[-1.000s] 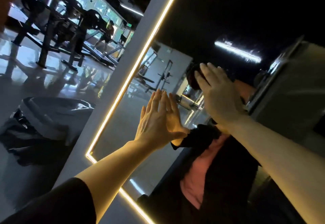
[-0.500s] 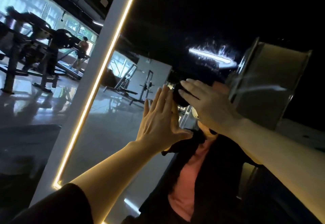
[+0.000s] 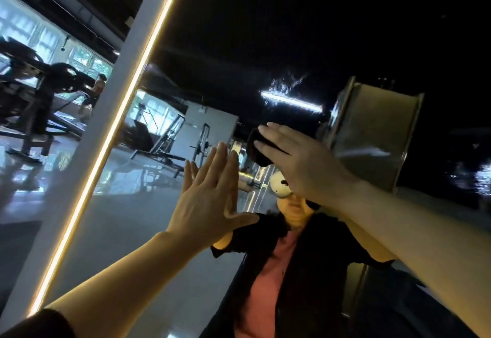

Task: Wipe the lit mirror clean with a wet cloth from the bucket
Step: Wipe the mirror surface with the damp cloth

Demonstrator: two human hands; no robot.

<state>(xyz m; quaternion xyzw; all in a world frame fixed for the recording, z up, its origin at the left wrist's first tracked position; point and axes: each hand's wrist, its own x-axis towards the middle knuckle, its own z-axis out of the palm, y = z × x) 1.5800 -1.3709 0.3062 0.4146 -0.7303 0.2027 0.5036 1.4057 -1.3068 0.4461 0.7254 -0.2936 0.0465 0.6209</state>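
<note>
A tall mirror (image 3: 148,218) with a glowing strip light (image 3: 106,141) along its left edge fills most of the view. My left hand (image 3: 210,199) lies flat against the glass, fingers straight and pointing up. To its right, my right hand (image 3: 300,159) presses a dark cloth (image 3: 256,149) onto the glass with straight fingers; only the cloth's left part shows beyond the fingers. Wet streaks (image 3: 287,85) glint on the glass above the right hand. The bucket is out of view.
Left of the mirror's pale frame (image 3: 87,152), dark gym machines (image 3: 39,98) stand on a glossy floor before bright windows. A person in the distance is by the machines. The glass reflects a person in a dark jacket, a metal column (image 3: 372,136) and more equipment.
The view has swung upward and rightward, so the mirror's lower corner left the frame. My right hand with the cloth slid left across the glass. My left hand stayed flat on the mirror.
</note>
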